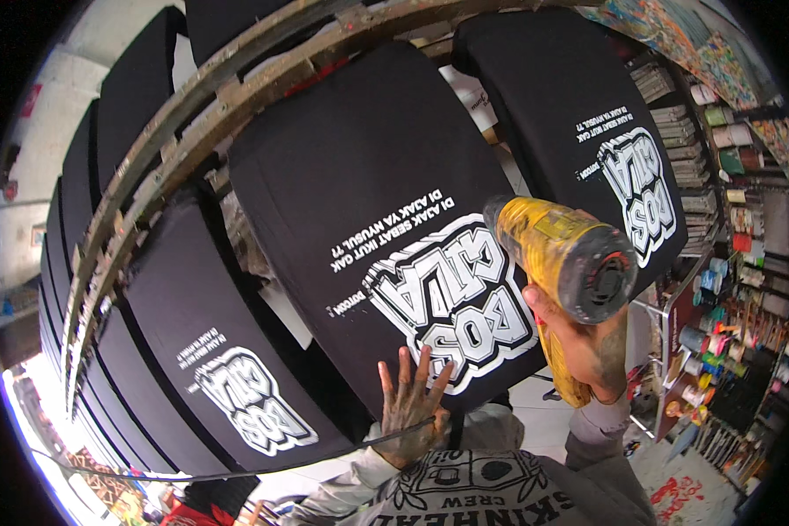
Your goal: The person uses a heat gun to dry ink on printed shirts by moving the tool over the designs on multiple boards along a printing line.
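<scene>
My right hand [582, 342] grips the handle of a yellow heat gun [559, 253], whose dark nozzle is over the right edge of the white print on a black shirt [355, 158] stretched on a board. My left hand [411, 407] lies with fingers spread on the lower edge of that shirt, its fingertips at the white print [457, 302]. A dark cable [342, 450] passes across the left wrist. Another printed black shirt [565, 85] is on the right, and one more [191, 276] on the left.
A metal rail [204, 118] curves past the boards, with more black shirts [138, 72] beyond it. At the right stand a metal-framed rack [674, 348], stacked frames [684, 151] and shelves of paint tubs [733, 136]. A person in red and black [204, 503] is at the lower left.
</scene>
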